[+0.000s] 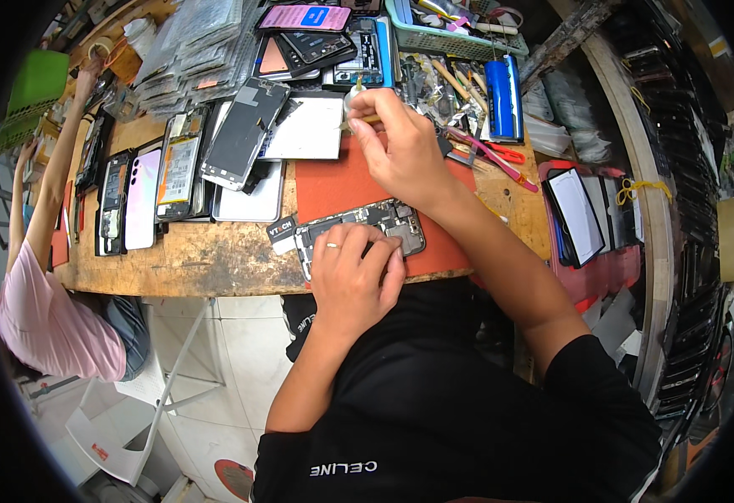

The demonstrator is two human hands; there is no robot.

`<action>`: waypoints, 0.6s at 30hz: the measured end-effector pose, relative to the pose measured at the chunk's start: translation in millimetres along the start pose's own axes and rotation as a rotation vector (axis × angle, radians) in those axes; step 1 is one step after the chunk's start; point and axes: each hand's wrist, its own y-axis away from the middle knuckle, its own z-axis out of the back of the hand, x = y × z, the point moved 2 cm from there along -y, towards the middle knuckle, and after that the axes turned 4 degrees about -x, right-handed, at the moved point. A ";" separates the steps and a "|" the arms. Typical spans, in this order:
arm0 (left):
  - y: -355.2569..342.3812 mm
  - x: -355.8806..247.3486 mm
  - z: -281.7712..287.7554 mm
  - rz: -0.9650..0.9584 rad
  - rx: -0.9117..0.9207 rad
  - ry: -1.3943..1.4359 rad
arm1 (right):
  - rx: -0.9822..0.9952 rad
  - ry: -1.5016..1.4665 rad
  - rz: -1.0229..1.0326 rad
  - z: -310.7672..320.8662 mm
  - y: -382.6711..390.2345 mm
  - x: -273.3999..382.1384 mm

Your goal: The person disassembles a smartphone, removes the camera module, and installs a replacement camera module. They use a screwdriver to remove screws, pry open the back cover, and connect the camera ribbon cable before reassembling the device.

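Observation:
An opened phone (400, 222) with its circuit board and metal shields bare lies on a reddish-orange mat (325, 180) near the table's front edge. My left hand (352, 267) is bent over it, fingers closed on its near part and hiding much of it. Above the far part of the mat, my right hand (400, 147) is raised in a pinch around a thin yellowish stick-like tool (371, 120); its exact kind I cannot make out. Just beyond those fingertips is a small whitish object, partly hidden. A small dark card (280, 229) touches the phone's left side.
Several phones and screens, including a dark display panel (245, 134), crowd the left. A green basket (459, 38), loose tools and a blue cylinder (503, 99) fill the back right. Pink-handled tweezers (501, 163) lie right. Another person's arm (57, 159) reaches in at far left.

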 end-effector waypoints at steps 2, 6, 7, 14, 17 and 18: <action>0.2 0.2 0.0 0.000 -0.001 0.005 | -0.003 0.021 0.023 -4.1 -0.6 -2.7; -0.4 -0.1 0.1 0.006 0.001 0.004 | -0.003 0.003 -0.009 -3.3 -0.9 -3.3; -0.8 0.0 0.4 0.014 0.003 0.014 | -0.003 -0.004 -0.048 -0.8 -0.4 -1.9; -3.2 -2.5 3.4 0.050 0.019 0.024 | -0.034 -0.241 -0.153 56.4 40.0 34.4; -4.5 -2.4 4.0 0.055 0.032 0.024 | 0.048 -0.223 -0.204 83.8 65.1 47.9; -4.9 -2.0 4.1 0.065 0.042 0.038 | 0.066 -0.224 -0.212 90.6 73.3 51.7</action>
